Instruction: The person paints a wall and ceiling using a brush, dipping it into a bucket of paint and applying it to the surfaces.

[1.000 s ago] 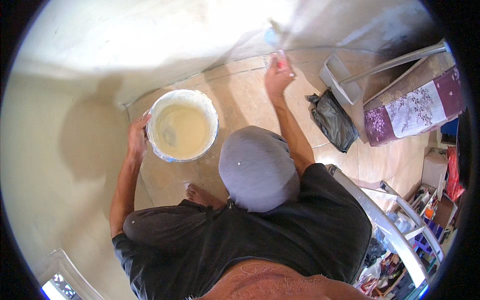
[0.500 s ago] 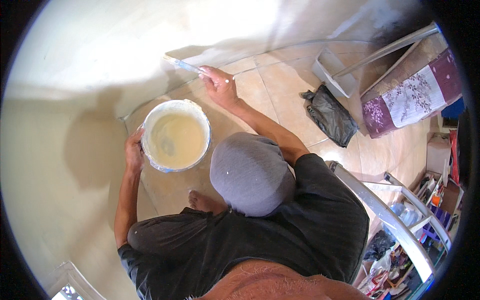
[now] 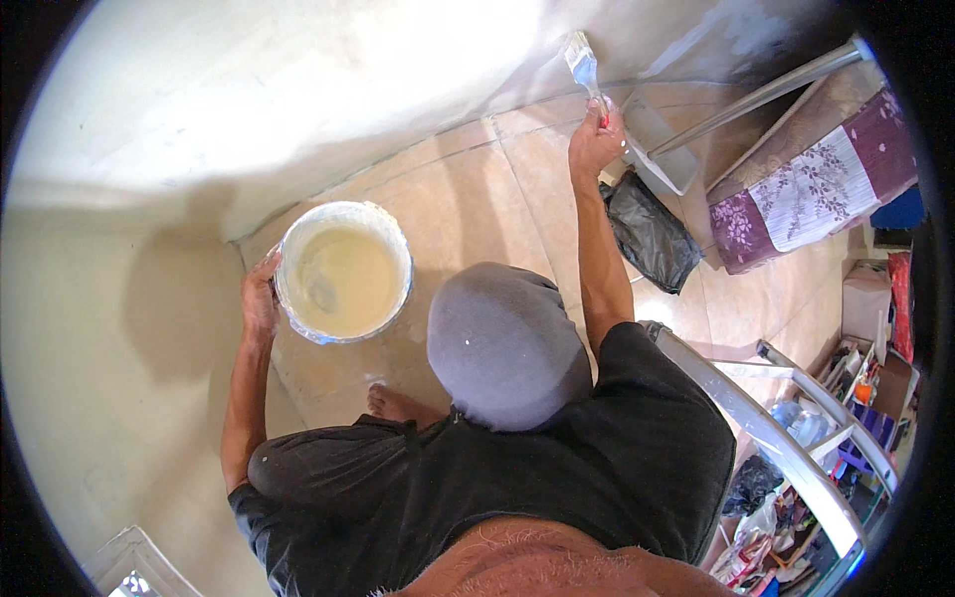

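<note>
My left hand [image 3: 260, 298] grips the side of a white bucket [image 3: 295, 239] that has pale cream paint [image 3: 350, 279] inside. Out to the upper right, my right hand [image 3: 595, 139] is closed round the handle of a paintbrush [image 3: 582, 62] with a light blue ferrule and pale, paint-coated bristles, raised at the lower part of the pale wall [image 3: 378, 80]. Whether the bristles touch the wall I cannot tell. My bare foot [image 3: 393, 400] shows below the bucket on the tiled floor [image 3: 468, 219].
At the right are a black plastic bag [image 3: 652, 234], a white plastic container [image 3: 676, 169], a metal pole [image 3: 756, 95], a purple-and-white floral padded item [image 3: 806, 189] and a metal ladder [image 3: 796, 468] beside piled clutter [image 3: 786, 537]. A side wall [image 3: 90, 348] runs along my left.
My right hand and brush swung left above the bucket half a second ago and are now back out to the upper right. My left hand stays on the bucket, which moved slightly.
</note>
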`<state>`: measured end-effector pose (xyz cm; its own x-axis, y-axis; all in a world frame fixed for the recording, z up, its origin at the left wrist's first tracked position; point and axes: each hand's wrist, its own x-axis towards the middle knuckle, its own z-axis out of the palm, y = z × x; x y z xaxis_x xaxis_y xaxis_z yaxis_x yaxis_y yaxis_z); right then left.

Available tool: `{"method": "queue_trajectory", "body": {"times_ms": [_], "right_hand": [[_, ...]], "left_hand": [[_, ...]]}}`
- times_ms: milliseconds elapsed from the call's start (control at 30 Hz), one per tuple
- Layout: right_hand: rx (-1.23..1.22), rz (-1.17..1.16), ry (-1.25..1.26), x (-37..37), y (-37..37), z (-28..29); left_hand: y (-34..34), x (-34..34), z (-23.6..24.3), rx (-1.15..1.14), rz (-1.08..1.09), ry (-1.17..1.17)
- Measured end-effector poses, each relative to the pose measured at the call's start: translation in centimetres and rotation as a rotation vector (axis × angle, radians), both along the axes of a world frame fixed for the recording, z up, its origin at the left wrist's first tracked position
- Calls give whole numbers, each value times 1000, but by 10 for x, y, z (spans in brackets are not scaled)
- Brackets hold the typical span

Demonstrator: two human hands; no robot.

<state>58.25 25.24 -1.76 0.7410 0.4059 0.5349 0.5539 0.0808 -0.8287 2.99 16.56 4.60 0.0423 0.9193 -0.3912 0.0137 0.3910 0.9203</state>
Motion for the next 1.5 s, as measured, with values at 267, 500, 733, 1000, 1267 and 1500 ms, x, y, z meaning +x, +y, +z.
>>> {"method": "queue_trajectory", "body": {"times_ms": [267,500,733,1000,1267,1500], "right_hand": [[-65,362,96,-126,-5,7],[33,835,28,-199,-23,7],[70,591,76,-84,24,-17],[55,-76,36,50,15,-5],[-36,87,-41,-66,19,-7],[36,699,54,-169,-21,0]], "left_hand": [[-1,-2,7,-52,-8,21],[0,-4,-4,-14,36,-39],[1,-6,-3,-24,20,-23],[5,-7,-10,-16,43,-67],[6,-15,-11,-27,-5,48],[6,-7,-6,-13,-1,-1]]}}
